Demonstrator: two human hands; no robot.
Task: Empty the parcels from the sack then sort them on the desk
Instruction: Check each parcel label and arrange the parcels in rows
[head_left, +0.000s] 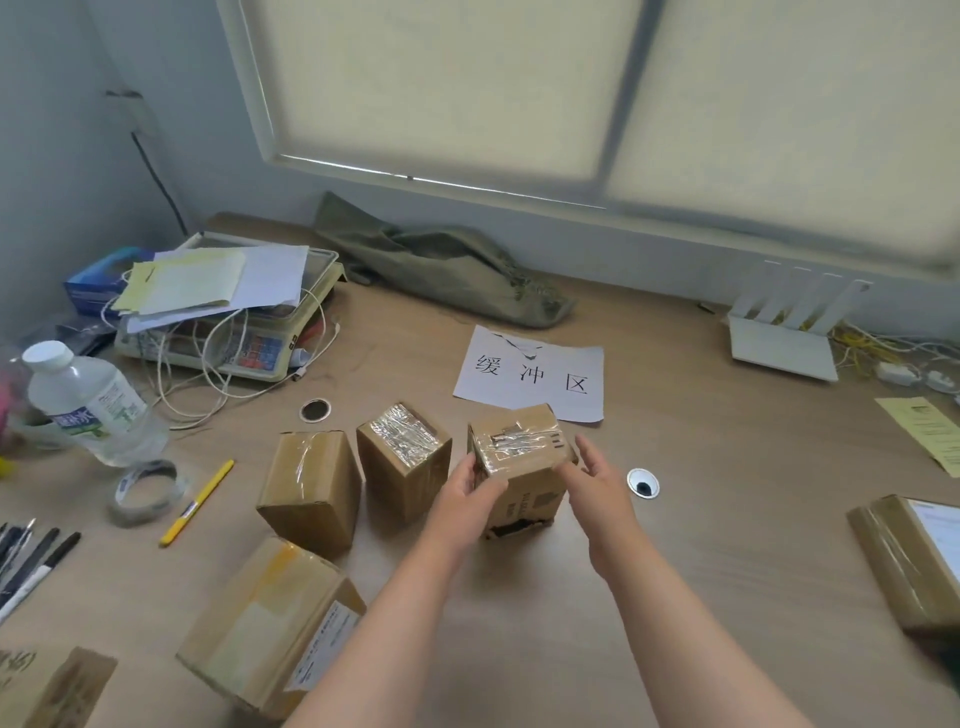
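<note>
On the bench (675, 530), a taped parcel (524, 467) stands between the hands — left hand (470, 493) fingers grasping its upper left edge, right hand (597, 480) fingers straight, released, beside its right face. Beyond it a white sheet (530, 376) reads 缓冲区; the sack (441, 260) lies far back.

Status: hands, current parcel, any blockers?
Left hand grips taped parcel at its left edge; right hand open by its right side. Two parcels stand left of it. Sack lies at back of desk; nothing blocking.

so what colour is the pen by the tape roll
Yellow pen, clearest in the head view.
</note>
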